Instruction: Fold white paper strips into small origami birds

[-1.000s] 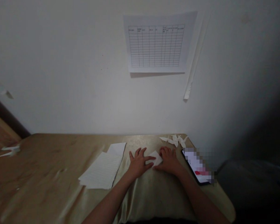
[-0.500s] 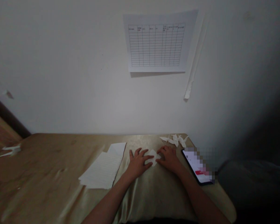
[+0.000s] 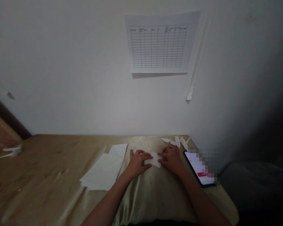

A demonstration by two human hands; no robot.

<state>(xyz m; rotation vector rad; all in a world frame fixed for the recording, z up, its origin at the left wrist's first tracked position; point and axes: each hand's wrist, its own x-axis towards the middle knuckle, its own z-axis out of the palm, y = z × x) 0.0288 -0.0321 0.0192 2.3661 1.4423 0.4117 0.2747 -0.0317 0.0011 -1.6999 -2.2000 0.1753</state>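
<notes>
A small white piece of paper (image 3: 155,159) lies on the table between my two hands. My left hand (image 3: 138,164) is at its left side, thumb and index finger on its left part, the other fingers spread. From the right, my right hand (image 3: 171,159) touches the paper's right edge with thumb and fingertips, fingers bent. To the left of my left hand lies a stack of lined white sheets (image 3: 102,171). Folded white paper pieces (image 3: 176,141) rest just beyond my right hand.
A phone (image 3: 200,169) with a lit screen lies near the right edge of the cloth-covered table (image 3: 54,157). A printed table sheet (image 3: 159,47) and a paper strip (image 3: 191,89) hang on the wall. More white scraps (image 3: 13,152) lie at the far left.
The small paper has turned slightly and shows more of its surface. My left hand has shifted a little left, its fingers closer together. My right hand has moved slightly right.
</notes>
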